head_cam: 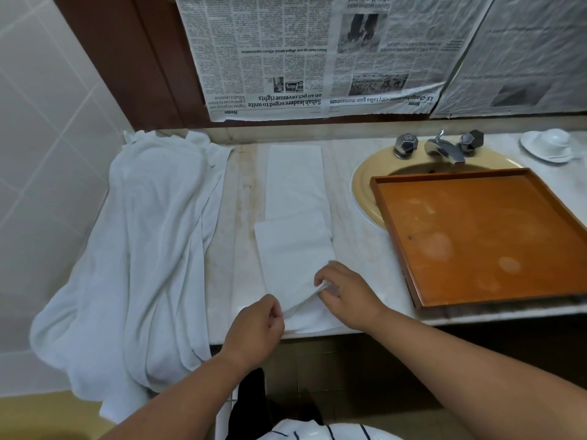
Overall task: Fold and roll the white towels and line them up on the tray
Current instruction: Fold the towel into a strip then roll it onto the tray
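Pinching the near end of the folded white towel [295,198] with both hands. Left hand [255,327] has fingers curled on the near-left edge. Right hand [347,296] nips the near-right corner, which is raised slightly. The towel lies as a long strip on the marble counter [355,258], running away from the person, its near part doubled over. Wooden tray [476,236] sits to its right, partly over the yellow sink [362,192]. Heap of loose white towels [143,249] at left, draping off the counter edge.

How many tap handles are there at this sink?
2. The left handle sits left of the spout; the right handle sits right of it, both behind the basin. None seems hidden.
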